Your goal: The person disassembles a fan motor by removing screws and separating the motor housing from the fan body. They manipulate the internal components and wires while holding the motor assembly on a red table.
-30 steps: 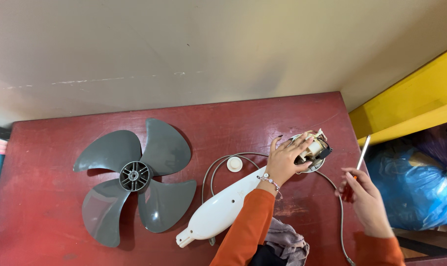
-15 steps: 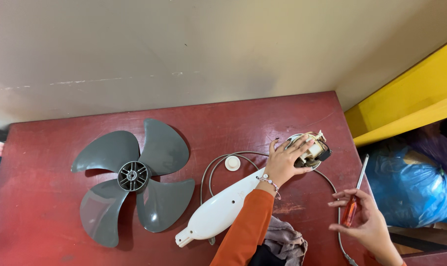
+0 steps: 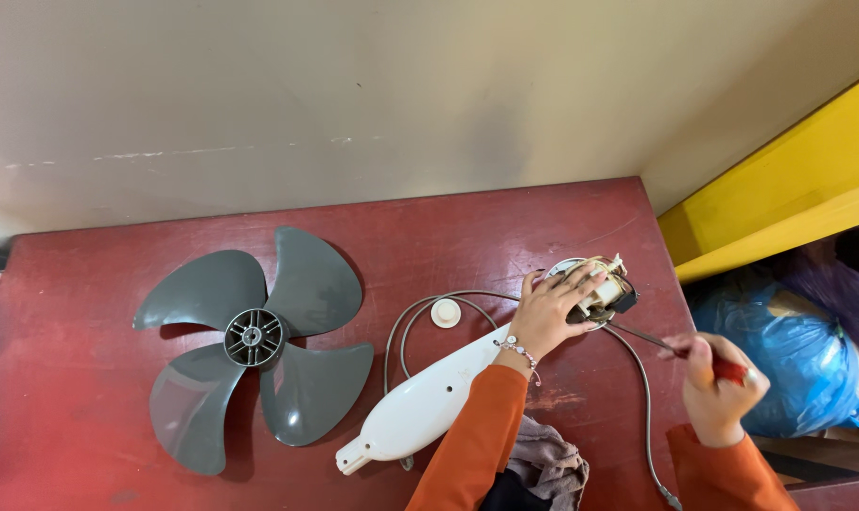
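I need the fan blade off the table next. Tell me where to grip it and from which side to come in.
Probably best by the round hub of the grey fan blade, from straight above: it lies flat on the red table, and the hub is the thick centre. The three blades look thin and curved, so an edge grip would likely flex. The left side is free; both hands work at the right.

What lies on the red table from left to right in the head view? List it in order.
Grey fan blade → white fan housing → left hand on the motor → right hand holding a red-handled screwdriver.
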